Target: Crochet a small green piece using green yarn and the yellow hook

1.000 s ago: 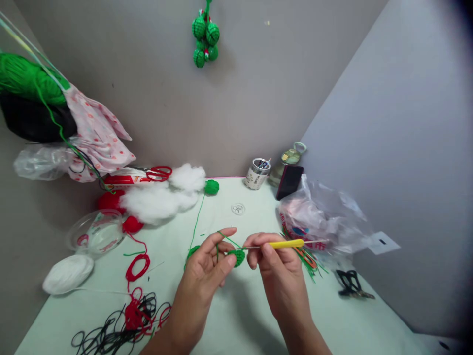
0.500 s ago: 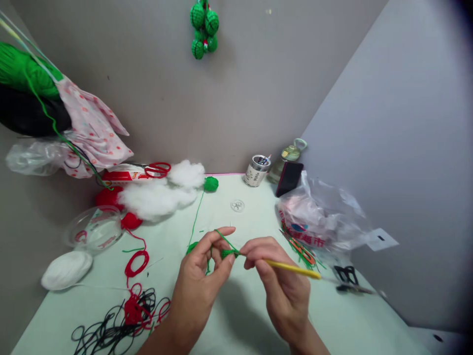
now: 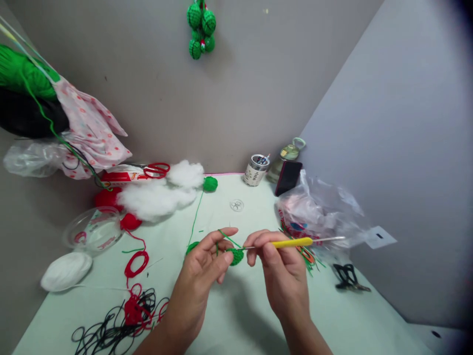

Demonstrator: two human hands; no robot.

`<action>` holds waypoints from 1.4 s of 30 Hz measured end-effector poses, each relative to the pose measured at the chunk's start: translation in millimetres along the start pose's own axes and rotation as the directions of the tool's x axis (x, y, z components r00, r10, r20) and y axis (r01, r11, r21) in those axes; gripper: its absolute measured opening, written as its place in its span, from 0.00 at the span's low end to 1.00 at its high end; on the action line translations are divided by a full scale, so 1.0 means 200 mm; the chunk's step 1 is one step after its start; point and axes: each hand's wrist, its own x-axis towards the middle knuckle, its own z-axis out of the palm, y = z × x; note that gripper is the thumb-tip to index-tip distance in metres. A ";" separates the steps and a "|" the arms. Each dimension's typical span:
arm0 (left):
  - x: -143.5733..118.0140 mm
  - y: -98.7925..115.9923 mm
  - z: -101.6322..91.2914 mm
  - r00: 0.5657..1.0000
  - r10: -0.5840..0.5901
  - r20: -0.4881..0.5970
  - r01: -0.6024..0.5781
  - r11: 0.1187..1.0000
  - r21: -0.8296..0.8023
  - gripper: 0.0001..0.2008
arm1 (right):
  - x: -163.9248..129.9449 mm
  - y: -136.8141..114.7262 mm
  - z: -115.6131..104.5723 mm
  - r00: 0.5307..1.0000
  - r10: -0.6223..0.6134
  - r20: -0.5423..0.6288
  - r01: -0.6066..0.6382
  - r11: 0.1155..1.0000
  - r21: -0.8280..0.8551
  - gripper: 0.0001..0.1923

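Between thumb and fingers, my left hand (image 3: 201, 273) pinches a small green crochet piece (image 3: 235, 257). Green yarn (image 3: 229, 238) runs over its raised index finger toward the hook tip. My right hand (image 3: 283, 273) grips a crochet hook (image 3: 291, 243) by its yellow handle, one metal end pointing left at the green piece and the other sticking out to the right. The hook tip meets the yarn at the piece's upper edge; the exact stitch is too small to make out. Another green bit (image 3: 192, 247) shows behind my left hand, partly hidden.
White stuffing (image 3: 158, 197), red-handled scissors (image 3: 157, 170) and a green ball (image 3: 210, 184) lie at the back. Tangled black cord (image 3: 107, 325) and a white yarn ball (image 3: 66, 271) are left. A tin (image 3: 255, 170), a phone (image 3: 288, 178) and a plastic bag (image 3: 321, 207) stand right.
The crochet hook has swung from sloping down to the right to nearly level, its right end now higher. More of the green crochet piece shows beyond my left thumb.
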 end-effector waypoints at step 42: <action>0.00 -0.04 0.03 0.999 -0.047 -0.023 0.044 0.990 -0.134 0.29 | -0.09 0.07 -0.03 0.751 -0.519 0.409 0.621 0.346 -0.703 0.22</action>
